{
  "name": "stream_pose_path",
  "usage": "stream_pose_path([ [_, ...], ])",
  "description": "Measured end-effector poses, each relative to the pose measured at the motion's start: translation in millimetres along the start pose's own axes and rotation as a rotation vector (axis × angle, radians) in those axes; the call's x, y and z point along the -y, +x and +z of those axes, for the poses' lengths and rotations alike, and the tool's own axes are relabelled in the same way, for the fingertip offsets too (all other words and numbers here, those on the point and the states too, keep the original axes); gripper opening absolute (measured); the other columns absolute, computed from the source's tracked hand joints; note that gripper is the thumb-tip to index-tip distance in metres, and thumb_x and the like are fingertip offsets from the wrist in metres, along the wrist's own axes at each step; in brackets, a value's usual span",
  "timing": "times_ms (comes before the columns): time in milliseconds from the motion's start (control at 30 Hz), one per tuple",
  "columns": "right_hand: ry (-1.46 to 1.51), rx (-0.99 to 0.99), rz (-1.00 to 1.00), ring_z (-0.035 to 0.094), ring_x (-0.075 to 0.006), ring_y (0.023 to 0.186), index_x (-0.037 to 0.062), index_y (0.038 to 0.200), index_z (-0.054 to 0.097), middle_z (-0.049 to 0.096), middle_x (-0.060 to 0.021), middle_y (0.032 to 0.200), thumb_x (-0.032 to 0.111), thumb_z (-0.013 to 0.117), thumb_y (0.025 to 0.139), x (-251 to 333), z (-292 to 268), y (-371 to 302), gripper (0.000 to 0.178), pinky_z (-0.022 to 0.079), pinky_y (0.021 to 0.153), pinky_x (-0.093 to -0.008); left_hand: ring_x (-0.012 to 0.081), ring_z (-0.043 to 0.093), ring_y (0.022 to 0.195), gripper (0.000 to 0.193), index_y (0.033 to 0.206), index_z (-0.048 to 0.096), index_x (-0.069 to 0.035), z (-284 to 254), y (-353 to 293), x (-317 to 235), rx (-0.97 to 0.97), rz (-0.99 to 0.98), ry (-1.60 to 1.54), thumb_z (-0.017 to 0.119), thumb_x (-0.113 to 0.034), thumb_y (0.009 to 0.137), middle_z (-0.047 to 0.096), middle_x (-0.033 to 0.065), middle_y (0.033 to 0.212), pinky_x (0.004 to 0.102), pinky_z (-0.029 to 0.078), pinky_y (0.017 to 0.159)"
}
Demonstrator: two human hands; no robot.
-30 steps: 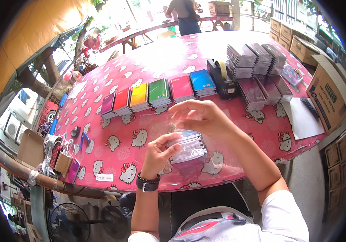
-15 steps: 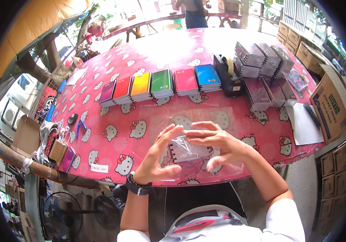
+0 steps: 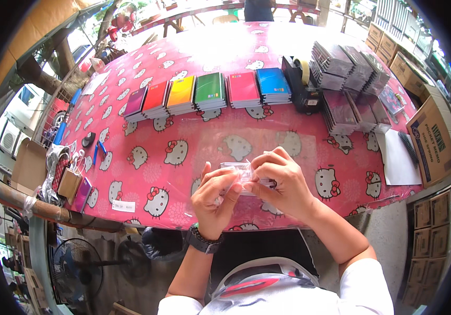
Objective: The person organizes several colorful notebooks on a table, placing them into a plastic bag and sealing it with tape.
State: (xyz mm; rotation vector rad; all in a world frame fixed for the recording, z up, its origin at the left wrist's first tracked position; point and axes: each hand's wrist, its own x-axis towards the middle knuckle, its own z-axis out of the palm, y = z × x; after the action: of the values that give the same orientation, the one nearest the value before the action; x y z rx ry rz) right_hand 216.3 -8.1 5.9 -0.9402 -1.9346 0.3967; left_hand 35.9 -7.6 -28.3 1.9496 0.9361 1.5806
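Observation:
My left hand (image 3: 214,198), a dark watch on its wrist, closes on crumpled clear plastic wrap (image 3: 243,169) near the table's front edge. From the other side, my right hand (image 3: 283,176) pinches the same wrap between thumb and fingers. Beneath them lies a small stack of spiral notebooks, mostly hidden by my hands. A flat sheet of clear plastic (image 3: 301,149) is spread on the table just beyond.
Farther off stand stacks of spiral notebooks, including green (image 3: 211,90) and blue (image 3: 274,83). Right of them are a black tape dispenser (image 3: 307,101) and plastic-wrapped notebook packs (image 3: 339,113). Blue-handled pliers (image 3: 99,151) lie left; a cardboard box (image 3: 433,139) stands right.
My hands were spread apart over the wrapped stack; they have come together and now grip the plastic on top. The whole view has shifted slightly.

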Motion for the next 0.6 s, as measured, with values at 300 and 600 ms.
stream_pose_path([
  [300,0.395,0.296,0.563,0.054,-0.0060,0.068,0.0009,0.089,0.062,0.060,-0.0004,0.075,0.012,0.077,0.071,-17,-14,37,0.026,0.045,0.061,-0.0218,0.0212,0.063,0.091,0.062,0.136,0.038,-0.005,16,19,-27,-0.196,-0.234,0.010,0.066,-0.007,0.080,0.058,0.0110,0.108,0.0393,0.041,0.095],
  [600,0.691,0.346,0.599,0.057,-0.0063,0.071,0.0000,0.092,0.066,0.063,-0.0015,0.077,-0.001,0.063,0.078,-44,-11,45,0.014,0.046,0.065,-0.0207,0.0181,0.044,0.121,0.056,0.125,0.052,-0.014,20,-30,-33,0.242,0.072,0.719,0.063,-0.039,0.076,0.051,0.0010,0.127,0.0562,0.010,0.106],
])
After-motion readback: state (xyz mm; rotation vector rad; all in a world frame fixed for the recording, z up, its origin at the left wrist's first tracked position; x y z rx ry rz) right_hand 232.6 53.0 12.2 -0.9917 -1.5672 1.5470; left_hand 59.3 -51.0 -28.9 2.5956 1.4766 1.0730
